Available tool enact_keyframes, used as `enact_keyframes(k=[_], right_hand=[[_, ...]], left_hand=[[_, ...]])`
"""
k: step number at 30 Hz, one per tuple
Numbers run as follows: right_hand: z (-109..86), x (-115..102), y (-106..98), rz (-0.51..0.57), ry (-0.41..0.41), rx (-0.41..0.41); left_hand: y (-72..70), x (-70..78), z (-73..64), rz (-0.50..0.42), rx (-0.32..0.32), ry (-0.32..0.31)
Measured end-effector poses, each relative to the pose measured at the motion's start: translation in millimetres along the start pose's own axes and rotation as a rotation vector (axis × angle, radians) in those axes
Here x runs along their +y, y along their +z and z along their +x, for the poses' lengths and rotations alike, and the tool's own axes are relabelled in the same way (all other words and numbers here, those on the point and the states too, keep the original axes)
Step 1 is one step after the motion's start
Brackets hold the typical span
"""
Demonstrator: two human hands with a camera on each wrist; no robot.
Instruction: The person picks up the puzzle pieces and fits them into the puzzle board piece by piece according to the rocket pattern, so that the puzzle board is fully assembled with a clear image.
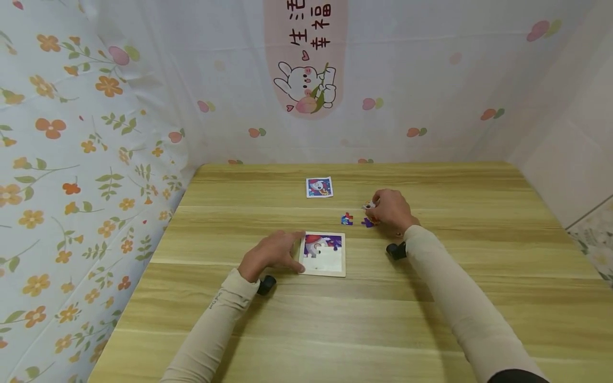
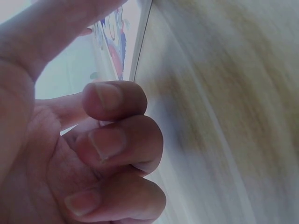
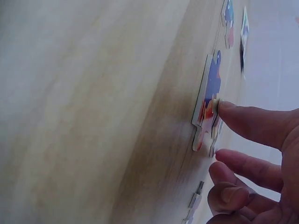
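Puzzle piece point(image 1: 368, 206), in the head view, lies right and far from the puzzle board point(image 1: 330, 263); the right hand point(image 1: 391, 208) pinches it and is nearer. Left hand point(image 1: 274, 251) spreads thumb and forefinger at the board's left edge. In the left wrist view, its other fingers bend beside the board. In the right wrist view, the pinched piece is close over another piece point(image 3: 212, 84); its long axis cannot be told.

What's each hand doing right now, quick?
Left hand: open, touching the left side of the puzzle tray.
Right hand: closed, pinching a puzzle piece.
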State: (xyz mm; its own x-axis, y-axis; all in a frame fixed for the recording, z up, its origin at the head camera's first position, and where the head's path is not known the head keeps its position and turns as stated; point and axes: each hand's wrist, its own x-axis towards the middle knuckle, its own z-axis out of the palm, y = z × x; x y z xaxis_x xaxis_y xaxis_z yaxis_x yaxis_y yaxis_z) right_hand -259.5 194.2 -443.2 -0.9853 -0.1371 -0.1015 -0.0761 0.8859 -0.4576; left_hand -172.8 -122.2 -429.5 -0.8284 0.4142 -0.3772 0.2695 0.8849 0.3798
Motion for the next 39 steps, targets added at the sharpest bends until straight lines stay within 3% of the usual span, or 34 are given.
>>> enact_keyframes(k=[9, 16, 29, 39], right_hand=[[3.3, -4.8, -2.5, -0.018, 0.034, -0.022], [6.6, -4.4, -1.7, 0.123, 0.055, -0.037], [6.6, -8.9, -2.3, 0.304, -0.026, -0.026], [0.6, -20.8, -10.0, 0.455, -0.086, -0.161]], left_hand=[[0.5, -1.5, 1.2, -0.007, 0.004, 0.017], [-0.9, -1.6, -0.1, 0.002, 0.026, 0.047], [1.0, -3.1, 0.5, -0.003, 0.022, 0.032], [0.6, -4.9, 0.1, -0.005, 0.022, 0.045]])
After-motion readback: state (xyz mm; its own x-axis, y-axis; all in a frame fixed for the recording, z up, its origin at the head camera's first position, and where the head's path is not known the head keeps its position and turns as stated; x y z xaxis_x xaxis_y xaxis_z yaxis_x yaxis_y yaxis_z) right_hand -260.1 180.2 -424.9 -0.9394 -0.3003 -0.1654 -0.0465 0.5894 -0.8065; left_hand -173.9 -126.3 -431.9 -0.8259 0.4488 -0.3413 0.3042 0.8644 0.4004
